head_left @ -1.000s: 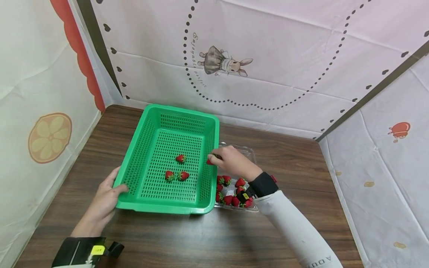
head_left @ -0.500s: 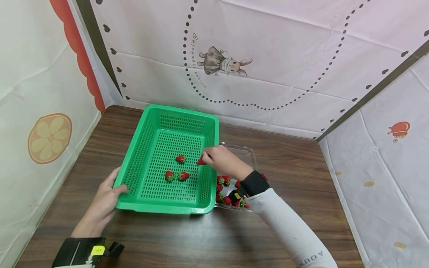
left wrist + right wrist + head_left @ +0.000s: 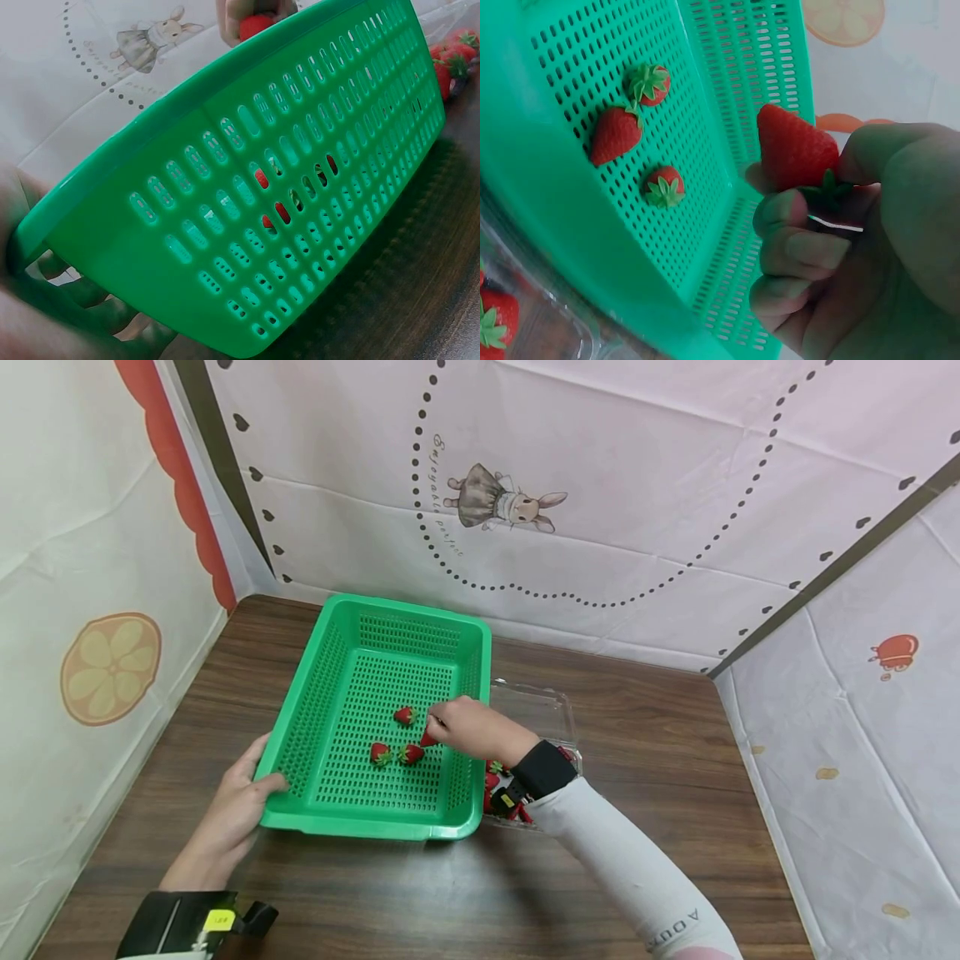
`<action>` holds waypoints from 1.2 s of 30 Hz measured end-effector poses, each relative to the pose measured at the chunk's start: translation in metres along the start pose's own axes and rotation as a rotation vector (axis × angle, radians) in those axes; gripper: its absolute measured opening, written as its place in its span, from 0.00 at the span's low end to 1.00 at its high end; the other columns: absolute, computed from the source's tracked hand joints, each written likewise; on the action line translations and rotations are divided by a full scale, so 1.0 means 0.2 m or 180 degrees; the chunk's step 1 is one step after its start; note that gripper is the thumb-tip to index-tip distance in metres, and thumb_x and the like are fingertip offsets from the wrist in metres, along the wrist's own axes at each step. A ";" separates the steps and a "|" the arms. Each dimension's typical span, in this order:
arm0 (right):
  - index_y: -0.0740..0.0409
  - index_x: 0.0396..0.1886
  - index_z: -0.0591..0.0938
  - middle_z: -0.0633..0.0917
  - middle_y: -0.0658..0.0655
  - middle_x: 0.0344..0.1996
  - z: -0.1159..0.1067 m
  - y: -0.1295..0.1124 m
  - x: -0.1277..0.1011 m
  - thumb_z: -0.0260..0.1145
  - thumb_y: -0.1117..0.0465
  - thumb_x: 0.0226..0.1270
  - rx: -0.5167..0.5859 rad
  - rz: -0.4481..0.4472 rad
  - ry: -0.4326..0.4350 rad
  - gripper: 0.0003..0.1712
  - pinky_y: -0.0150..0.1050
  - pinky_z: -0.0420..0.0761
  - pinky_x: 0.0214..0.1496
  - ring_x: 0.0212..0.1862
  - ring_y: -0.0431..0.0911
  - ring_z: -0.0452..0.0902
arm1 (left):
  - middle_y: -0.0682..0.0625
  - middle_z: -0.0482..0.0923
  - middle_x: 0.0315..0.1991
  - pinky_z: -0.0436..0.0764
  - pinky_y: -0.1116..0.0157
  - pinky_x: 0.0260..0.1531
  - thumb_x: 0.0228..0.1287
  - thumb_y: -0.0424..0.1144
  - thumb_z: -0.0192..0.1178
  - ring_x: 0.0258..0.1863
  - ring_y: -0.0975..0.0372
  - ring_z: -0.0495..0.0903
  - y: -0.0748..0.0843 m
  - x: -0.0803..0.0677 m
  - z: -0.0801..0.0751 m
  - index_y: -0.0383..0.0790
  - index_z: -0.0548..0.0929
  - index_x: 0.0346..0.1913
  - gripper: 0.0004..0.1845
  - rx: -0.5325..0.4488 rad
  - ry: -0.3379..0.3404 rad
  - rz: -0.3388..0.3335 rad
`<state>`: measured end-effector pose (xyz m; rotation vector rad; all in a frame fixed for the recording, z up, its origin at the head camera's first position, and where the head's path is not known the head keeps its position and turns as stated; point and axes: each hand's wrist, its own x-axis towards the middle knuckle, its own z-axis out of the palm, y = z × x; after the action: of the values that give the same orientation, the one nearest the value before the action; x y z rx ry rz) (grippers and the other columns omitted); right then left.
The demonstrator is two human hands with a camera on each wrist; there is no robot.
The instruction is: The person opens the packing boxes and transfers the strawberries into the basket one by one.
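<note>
Little lettering can be read. A curved line of script [image 3: 437,493] runs along the dotted arc on the backdrop [image 3: 637,485], left of the rabbit drawing [image 3: 498,504] in the upper middle of the head view, too small to make out. The white sleeve [image 3: 630,877] at the lower right bears upside-down letters [image 3: 678,929], seemingly "AOU". A yellow tag [image 3: 216,921] on the black wrist strap [image 3: 172,927] at the lower left carries illegible print.

Green perforated basket [image 3: 352,802], red strawberries with green leafy caps [image 3: 616,133], dark brown wood-grain table [image 3: 645,735], pale backdrop with black dotted lines and hearts [image 3: 637,485]
</note>
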<state>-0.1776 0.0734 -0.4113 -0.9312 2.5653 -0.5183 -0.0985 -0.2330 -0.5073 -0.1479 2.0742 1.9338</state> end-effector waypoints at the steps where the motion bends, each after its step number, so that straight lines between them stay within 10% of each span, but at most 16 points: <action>1: 0.53 0.23 0.66 0.63 0.49 0.19 0.01 0.00 0.01 0.42 0.60 0.76 0.0011 0.0006 -0.0012 0.18 0.32 0.60 0.32 0.21 0.40 0.54 | 0.38 0.43 0.77 0.69 0.77 0.45 0.63 0.26 0.47 0.69 0.54 0.55 0.00 0.00 0.00 0.55 0.43 0.78 0.44 0.0012 0.0008 0.0000; 10: 0.57 0.56 0.79 0.84 0.56 0.40 0.05 -0.06 0.12 0.50 0.56 0.76 -0.0255 -0.0096 -0.0207 0.18 0.32 0.70 0.42 0.26 0.38 0.67 | 0.39 0.43 0.77 0.70 0.76 0.46 0.63 0.26 0.47 0.69 0.54 0.55 0.00 0.00 0.00 0.54 0.43 0.78 0.44 -0.0034 -0.0020 -0.0010; 19: 0.53 0.59 0.78 0.81 0.54 0.51 0.13 -0.08 0.23 0.56 0.57 0.73 -0.0844 -0.0127 -0.0332 0.18 0.35 0.74 0.49 0.50 0.45 0.75 | 0.39 0.41 0.77 0.68 0.78 0.45 0.63 0.26 0.47 0.71 0.51 0.52 0.00 0.00 0.00 0.54 0.42 0.78 0.44 -0.0025 -0.0020 -0.0045; 36: 0.49 0.58 0.79 0.82 0.51 0.50 0.20 -0.08 0.29 0.56 0.58 0.73 -0.1248 0.0170 -0.0608 0.17 0.35 0.71 0.42 0.48 0.43 0.77 | 0.38 0.44 0.76 0.70 0.77 0.46 0.63 0.26 0.48 0.68 0.56 0.57 -0.01 0.00 -0.01 0.56 0.45 0.78 0.43 0.0008 0.0002 0.0012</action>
<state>-0.1937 0.0151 -0.4503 -0.9773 2.5497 0.0939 -0.0983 -0.2345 -0.5088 -0.1442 2.0788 1.9333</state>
